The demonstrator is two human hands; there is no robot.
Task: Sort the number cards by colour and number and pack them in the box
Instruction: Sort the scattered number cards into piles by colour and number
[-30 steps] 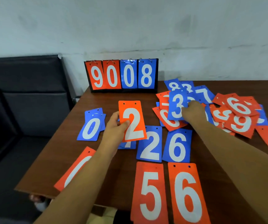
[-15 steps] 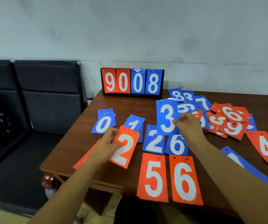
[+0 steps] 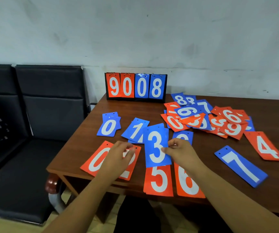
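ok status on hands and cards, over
Left hand over red 2 card, grip unclear. Right hand pinching blue 3 card. Mixed pile unsorted at far right, nothing in the way.

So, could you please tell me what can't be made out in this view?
Head view:
- Blue card behind the right hand: digit hidden by it and the blue 3 card.
- Orange 2 card: partly covered by the left hand; grip blurred.
- Mixed pile: lower cards overlapped.

Blue 3 card (image 3: 157, 147) held upright above orange 5 card (image 3: 158, 181)
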